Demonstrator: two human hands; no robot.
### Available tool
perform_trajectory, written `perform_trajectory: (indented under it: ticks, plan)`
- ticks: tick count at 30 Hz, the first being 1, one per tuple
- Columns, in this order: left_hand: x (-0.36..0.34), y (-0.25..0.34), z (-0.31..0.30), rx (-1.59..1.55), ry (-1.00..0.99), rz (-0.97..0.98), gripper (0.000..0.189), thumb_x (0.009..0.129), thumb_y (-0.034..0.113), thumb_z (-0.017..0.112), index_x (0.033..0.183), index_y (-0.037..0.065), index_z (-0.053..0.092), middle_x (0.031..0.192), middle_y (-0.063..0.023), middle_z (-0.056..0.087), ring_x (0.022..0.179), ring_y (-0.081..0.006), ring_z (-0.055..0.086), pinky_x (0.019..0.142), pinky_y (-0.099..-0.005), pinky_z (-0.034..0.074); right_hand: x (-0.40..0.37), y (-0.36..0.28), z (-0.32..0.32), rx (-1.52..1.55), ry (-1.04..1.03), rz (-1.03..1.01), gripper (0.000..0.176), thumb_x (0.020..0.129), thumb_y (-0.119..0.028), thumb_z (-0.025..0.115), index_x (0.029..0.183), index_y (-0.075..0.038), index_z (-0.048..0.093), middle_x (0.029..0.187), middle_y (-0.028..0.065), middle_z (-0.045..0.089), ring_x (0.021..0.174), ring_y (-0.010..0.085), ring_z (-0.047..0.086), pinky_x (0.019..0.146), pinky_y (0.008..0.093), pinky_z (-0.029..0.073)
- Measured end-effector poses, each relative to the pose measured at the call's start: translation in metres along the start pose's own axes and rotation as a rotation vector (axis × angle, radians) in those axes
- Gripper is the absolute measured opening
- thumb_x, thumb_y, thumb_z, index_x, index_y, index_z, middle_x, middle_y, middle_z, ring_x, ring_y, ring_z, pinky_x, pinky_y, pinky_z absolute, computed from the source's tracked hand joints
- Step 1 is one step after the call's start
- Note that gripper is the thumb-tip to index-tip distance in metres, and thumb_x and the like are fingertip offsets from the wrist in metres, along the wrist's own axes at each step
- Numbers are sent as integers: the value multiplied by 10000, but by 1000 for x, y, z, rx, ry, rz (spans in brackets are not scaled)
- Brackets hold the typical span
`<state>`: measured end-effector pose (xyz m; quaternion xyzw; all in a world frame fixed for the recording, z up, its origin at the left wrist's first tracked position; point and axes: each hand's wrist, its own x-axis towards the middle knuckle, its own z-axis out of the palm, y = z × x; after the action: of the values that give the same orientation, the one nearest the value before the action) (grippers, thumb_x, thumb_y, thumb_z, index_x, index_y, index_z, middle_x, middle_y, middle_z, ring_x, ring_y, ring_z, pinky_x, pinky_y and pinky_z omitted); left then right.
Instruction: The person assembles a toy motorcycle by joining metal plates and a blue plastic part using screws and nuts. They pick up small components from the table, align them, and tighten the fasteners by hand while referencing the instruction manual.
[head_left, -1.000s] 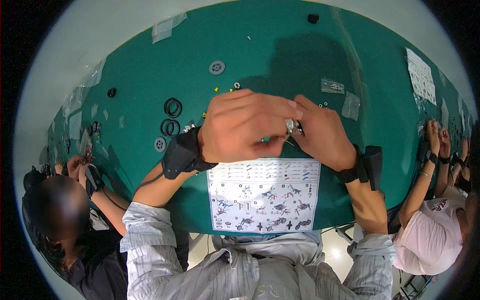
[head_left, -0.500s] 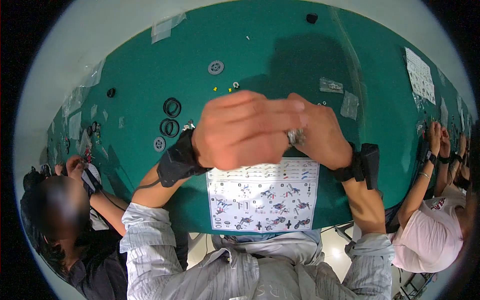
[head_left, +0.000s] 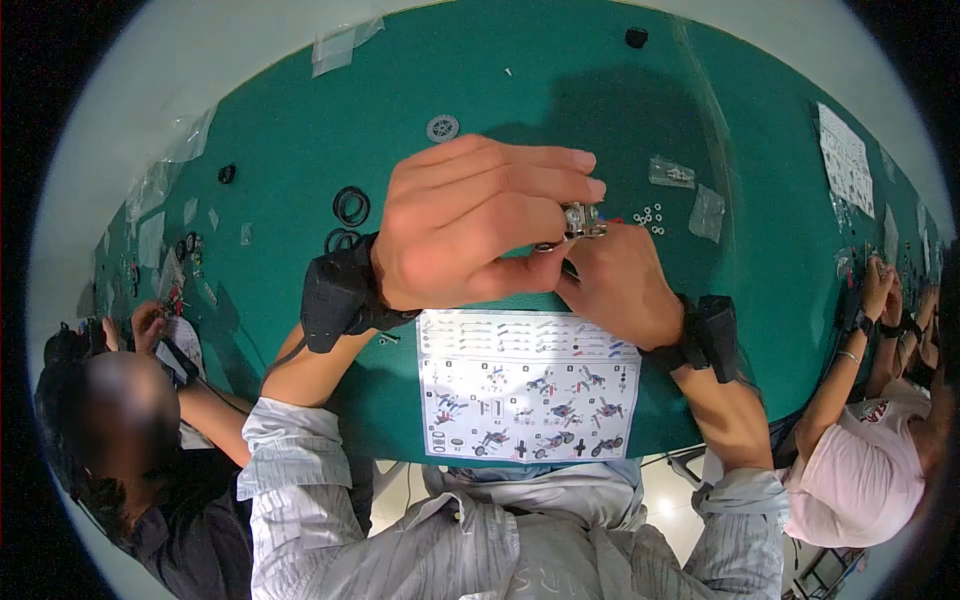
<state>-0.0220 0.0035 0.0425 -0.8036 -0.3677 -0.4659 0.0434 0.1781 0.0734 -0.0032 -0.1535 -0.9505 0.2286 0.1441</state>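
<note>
My left hand [head_left: 480, 225] is closed, thumb and index finger pinching a small silvery metal model assembly [head_left: 580, 222]; its other fingers reach out above the piece. My right hand [head_left: 622, 285] curls against the same assembly from the right and below, its fingertips partly hidden. Small red and blue bits show just past the right knuckles. Under both hands lies a printed instruction sheet [head_left: 530, 385] with step drawings. Several small white nuts or rings [head_left: 648, 217] lie to the right of the hands.
On the green table [head_left: 300, 130] are a grey wheel disc [head_left: 442, 128], black rubber tyres [head_left: 351, 206], screws [head_left: 389, 340], plastic bags [head_left: 671, 172] and a black part [head_left: 637, 38]. Co-workers sit left and right, a person's hand [head_left: 150, 325] handling parts at left.
Both hands have shifted slightly; the left has turned and lifted its fingers, so the metal assembly shows more clearly. More white rings and the screws at left have come into sight.
</note>
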Motion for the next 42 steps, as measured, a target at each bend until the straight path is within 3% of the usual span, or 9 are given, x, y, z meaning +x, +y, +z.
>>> perform_trajectory:
  ticks: [11, 20, 23, 26, 29, 33, 42]
  plan:
    - [2, 5, 1, -3, -2, 24, 243, 707, 7, 777, 854, 94, 605, 1039, -108, 742, 993, -327, 735, 685, -336, 565, 1, -4, -5, 50, -59, 145, 184, 851, -159, 666, 893, 0, 582, 880, 156, 585, 704, 376, 650, 606, 478, 523]
    - [-2, 8, 3, 9, -16, 84, 255, 740, 57, 792, 845, 105, 565, 1049, -112, 740, 985, -324, 737, 673, -332, 562, -8, 0, -9, -78, -58, 11, 171, 848, -166, 667, 878, -17, 588, 841, 127, 571, 718, 340, 647, 577, 441, 523]
    - [-1, 8, 0, 45, -50, 119, 263, 738, 61, 793, 846, 108, 558, 1056, -116, 739, 988, -321, 737, 673, -326, 559, -11, -8, -29, 39, 154, 110, 150, 850, -119, 702, 907, -16, 609, 859, 112, 591, 676, 268, 632, 555, 383, 509]
    - [1, 10, -4, 73, -66, 107, 267, 739, 65, 797, 859, 103, 561, 1059, -122, 738, 996, -314, 734, 679, -319, 555, -26, -16, -50, 282, 531, 91, 149, 841, -47, 739, 947, -26, 637, 897, 92, 615, 677, 193, 590, 562, 309, 478]
    - [1, 13, -3, 126, -85, 126, 240, 748, 92, 792, 859, 96, 579, 1067, -129, 737, 1008, -306, 729, 684, -315, 548, -30, -16, -57, 405, 521, -135, 182, 829, 5, 754, 975, -44, 658, 916, 80, 622, 702, 164, 550, 589, 271, 451]
    - [5, 20, -4, 169, -187, 180, 179, 757, 151, 759, 826, 84, 609, 1081, -140, 735, 1017, -301, 723, 681, -311, 539, -24, -18, -52, 375, 422, -170, 188, 796, -7, 763, 950, -51, 665, 892, 85, 638, 751, 237, 605, 623, 314, 488]
    - [2, 19, 4, 142, -126, 182, 161, 745, 146, 756, 843, 69, 653, 1029, -136, 745, 1013, -297, 727, 686, -317, 542, -22, -18, -54, 397, 348, -98, 149, 822, -42, 742, 948, -46, 663, 866, 98, 616, 729, 239, 603, 608, 316, 480]
